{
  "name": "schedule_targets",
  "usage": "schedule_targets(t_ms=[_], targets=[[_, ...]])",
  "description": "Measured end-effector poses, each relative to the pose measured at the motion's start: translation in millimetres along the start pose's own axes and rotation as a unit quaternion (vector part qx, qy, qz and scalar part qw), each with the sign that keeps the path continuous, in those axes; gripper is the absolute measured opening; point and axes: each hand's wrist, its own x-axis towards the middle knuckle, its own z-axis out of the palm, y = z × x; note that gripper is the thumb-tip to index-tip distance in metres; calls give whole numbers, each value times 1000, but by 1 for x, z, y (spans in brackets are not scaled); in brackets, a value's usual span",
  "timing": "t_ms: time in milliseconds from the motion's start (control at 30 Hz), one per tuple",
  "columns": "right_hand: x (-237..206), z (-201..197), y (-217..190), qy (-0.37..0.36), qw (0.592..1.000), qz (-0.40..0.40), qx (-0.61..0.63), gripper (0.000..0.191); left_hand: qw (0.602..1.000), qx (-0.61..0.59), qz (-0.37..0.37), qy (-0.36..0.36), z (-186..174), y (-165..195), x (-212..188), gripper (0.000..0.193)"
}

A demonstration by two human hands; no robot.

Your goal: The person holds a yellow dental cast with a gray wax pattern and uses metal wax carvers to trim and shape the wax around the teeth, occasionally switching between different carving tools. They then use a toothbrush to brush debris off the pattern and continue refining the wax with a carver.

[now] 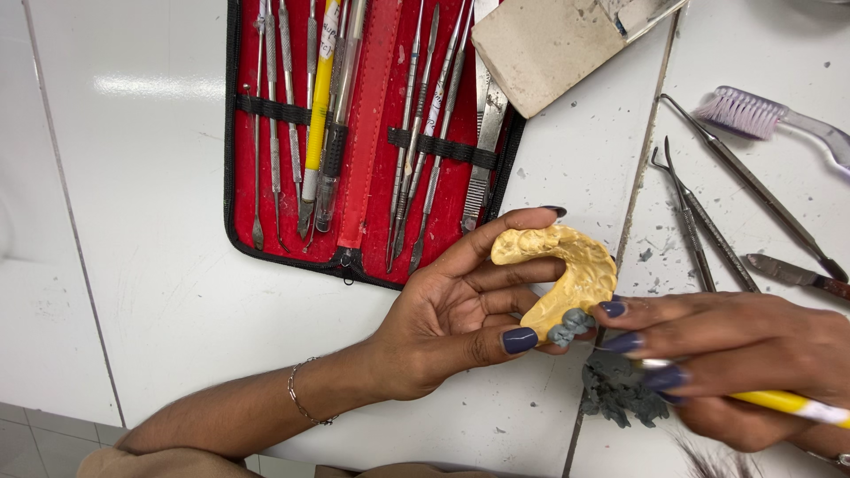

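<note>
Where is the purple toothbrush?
In the head view, the purple toothbrush lies at the top right of the white table, beside loose metal tools, right of the red tool case.

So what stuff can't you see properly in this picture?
Head view only:
- Yellow-handled tool: tip hidden by the right hand; handle cut off at the right edge.
- Toothbrush: handle cut off at the right edge.
- Red tool case: top cut off.
- Yellow arch mould: underside hidden by the left hand.
</note>
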Motion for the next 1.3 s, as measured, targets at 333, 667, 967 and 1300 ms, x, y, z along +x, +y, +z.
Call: schedule_targets(t_ms=[333, 667, 967, 1300], targets=[[-69, -17, 22, 48, 860, 308, 404, 45, 1000, -7, 5, 2, 3, 2, -1, 87], [-28, 17, -7, 253, 929, 141, 229, 25, 999, 24, 42, 5, 10, 0, -1, 80], [20, 39, -12, 223, 973, 34, -57, 34, 991, 80, 99, 34, 8, -14, -3, 67], [25, 34, -28, 118, 988, 48, -92, 39, 992, 79, 60, 74, 11, -7, -2, 77]])
